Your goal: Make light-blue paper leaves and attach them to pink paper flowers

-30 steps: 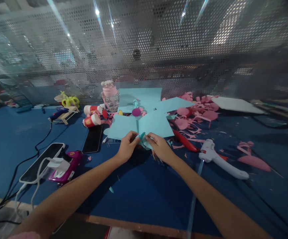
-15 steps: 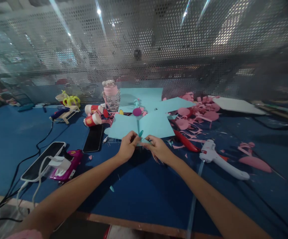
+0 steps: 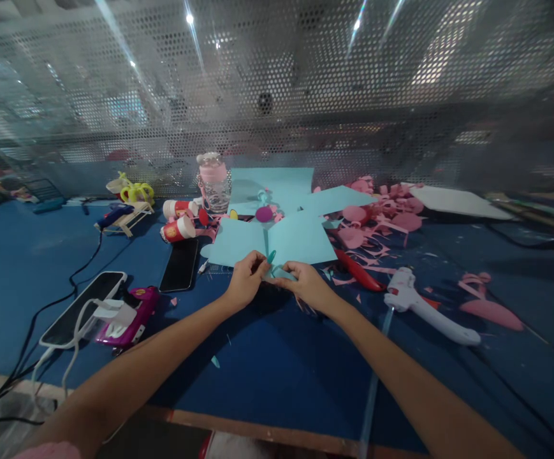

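Layout of the table [image 3: 277, 382]. The two hands meet near the middle, left hand [image 3: 245, 279] beside right hand [image 3: 308, 285], with a small paper piece [image 3: 273, 268] between them. Paper sheets [image 3: 277, 236] lie just behind the hands, a bottle [image 3: 213, 182] behind those. Two phones [image 3: 180, 264] lie to the left, a glue gun [image 3: 424, 306] to the right, and paper scraps [image 3: 382, 217] behind the glue gun.

Bare blue table [image 3: 277, 376] lies open in front of both hands [image 3: 277, 284]. On the left, a phone [image 3: 180, 265], cables [image 3: 66, 287] and a pink device [image 3: 128, 322] crowd the way. On the right, a glue gun [image 3: 424, 306] and red scissors [image 3: 357, 271] block it. Paper sheets [image 3: 277, 239] and pink scraps [image 3: 382, 217] fill the far side.
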A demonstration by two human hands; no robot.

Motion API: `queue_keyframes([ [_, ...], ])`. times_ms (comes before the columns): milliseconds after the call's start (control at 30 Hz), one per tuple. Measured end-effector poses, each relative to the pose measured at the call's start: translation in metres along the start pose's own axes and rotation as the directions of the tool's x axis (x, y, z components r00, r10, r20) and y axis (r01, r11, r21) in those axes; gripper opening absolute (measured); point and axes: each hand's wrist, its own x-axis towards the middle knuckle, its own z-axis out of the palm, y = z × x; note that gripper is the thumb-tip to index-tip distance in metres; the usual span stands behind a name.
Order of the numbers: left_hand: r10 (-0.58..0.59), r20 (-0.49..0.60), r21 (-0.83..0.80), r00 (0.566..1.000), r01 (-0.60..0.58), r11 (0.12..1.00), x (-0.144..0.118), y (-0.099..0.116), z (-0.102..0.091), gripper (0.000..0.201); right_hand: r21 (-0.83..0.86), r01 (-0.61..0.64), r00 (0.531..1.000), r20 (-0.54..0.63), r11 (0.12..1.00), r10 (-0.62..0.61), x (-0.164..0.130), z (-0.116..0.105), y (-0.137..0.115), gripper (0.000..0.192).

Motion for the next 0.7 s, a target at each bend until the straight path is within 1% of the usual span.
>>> queue_keyframes([
  [167, 0.055, 0.012, 0.111, 0.998, -0.056, 0.992, -0.0005, -0.0001, -0.0013, 0.02, 0.009, -0.019, 0.996, 0.084, 1.0, 0.018, 0.002, -0.0054, 0.0039, 0.033],
  [233, 0.051, 0.032, 0.141, 0.998, -0.055, 0.988, -0.0005, 0.0003, -0.0016, 0.018, 0.008, -0.014, 0.994, 0.105, 1.0, 0.013, 0.0014, -0.0078, 0.004, 0.035],
  [300, 0.044, 0.038, 0.161, 0.998, -0.049, 0.986, -0.0005, 0.001, -0.0019, 0.016, 0.001, -0.005, 0.995, 0.097, 1.0, 0.005, 0.0001, -0.0093, 0.0027, 0.039],
  [400, 0.056, 0.022, 0.206, 0.998, -0.06, 0.977, -0.0005, 0.0026, -0.0023, 0.014, -0.039, 0.009, 0.999, 0.034, 0.999, -0.007, -0.0018, -0.0093, -0.0003, 0.046],
  [467, 0.061, 0.024, 0.223, 0.998, -0.065, 0.973, -0.0011, 0.004, -0.0026, 0.013, -0.056, 0.017, 1.0, 0.014, 0.998, -0.016, -0.0025, -0.0083, -0.0018, 0.047],
  [600, 0.077, 0.049, 0.23, 0.996, -0.086, 0.969, -0.004, 0.0075, -0.0026, 0.013, -0.01, 0.008, 0.999, 0.052, 1.0, -0.007, -0.002, -0.0057, -0.0016, 0.037],
  [700, 0.082, 0.053, 0.231, 0.995, -0.093, 0.969, -0.0055, 0.0091, -0.0018, 0.013, 0.042, 0.025, 0.998, 0.065, 0.999, -0.027, -0.0004, -0.0041, 0.0011, 0.036],
])
